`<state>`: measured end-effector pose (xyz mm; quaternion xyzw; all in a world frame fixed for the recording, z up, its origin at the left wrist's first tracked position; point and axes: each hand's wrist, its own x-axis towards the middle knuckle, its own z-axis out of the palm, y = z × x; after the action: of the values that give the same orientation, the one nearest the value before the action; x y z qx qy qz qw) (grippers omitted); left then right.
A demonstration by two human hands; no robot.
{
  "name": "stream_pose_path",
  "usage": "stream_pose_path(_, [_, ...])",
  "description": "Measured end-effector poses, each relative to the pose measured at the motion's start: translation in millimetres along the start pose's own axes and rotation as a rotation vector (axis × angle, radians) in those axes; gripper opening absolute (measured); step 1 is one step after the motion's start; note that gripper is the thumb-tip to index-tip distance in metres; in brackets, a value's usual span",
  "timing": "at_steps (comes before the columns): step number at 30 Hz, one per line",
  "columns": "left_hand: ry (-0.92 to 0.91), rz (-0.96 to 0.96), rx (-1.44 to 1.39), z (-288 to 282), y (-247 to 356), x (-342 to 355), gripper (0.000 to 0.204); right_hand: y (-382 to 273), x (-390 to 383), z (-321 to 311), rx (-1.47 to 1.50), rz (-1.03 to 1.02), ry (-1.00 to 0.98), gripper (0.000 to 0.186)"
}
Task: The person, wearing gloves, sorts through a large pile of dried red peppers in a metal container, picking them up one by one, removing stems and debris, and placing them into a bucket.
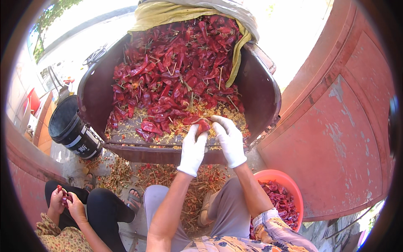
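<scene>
My left hand (193,152), in a white glove, pinches a dried red chili pepper (202,126) over the near edge of a dark metal cart bed (94,101). At the pepper's right end, the thumb and forefinger of my gloved right hand (229,141) are closed on it; the exact grip point is partly hidden. A large heap of dried red chili peppers (168,71), many with stems, fills the back of the bed. Yellow seeds (170,136) lie scattered over the bare floor of the bed below my hands.
A pink-red basin (299,200) of peppers stands by my right leg. Left of the cart is a black bucket (67,122). Stems (193,189) litter the ground. A co-worker's hands (65,203) hold peppers at lower left. Red metal doors (327,138) flank the cart; yellow cloth (176,16) covers the heap's back.
</scene>
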<state>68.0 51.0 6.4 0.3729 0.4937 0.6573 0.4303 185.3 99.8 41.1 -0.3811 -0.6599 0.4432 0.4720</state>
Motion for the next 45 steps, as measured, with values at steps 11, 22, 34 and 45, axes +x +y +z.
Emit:
stream_pose_path(11, [0.100, 0.284, 0.469, -2.0, -12.0, -3.3, 0.024, 8.7, 5.8, -5.5, 0.039, 0.107, -0.219, 0.013])
stream_pose_path(22, [-0.142, -0.047, -0.033, 1.9, -13.0, -0.6, 0.015, 17.2, -6.2, -1.7, 0.648, 0.295, -0.094, 0.009])
stream_pose_path(34, [-0.036, -0.293, -0.327, -5.6, -14.1, -3.0, 0.018, 29.0, -5.0, -32.0, 0.793, 0.401, -0.281, 0.020])
stream_pose_path(45, [0.173, -0.297, -0.351, -6.0, -1.4, -9.5, 0.020, 37.0, 15.6, -2.8, -0.733, -0.173, -0.176, 0.060])
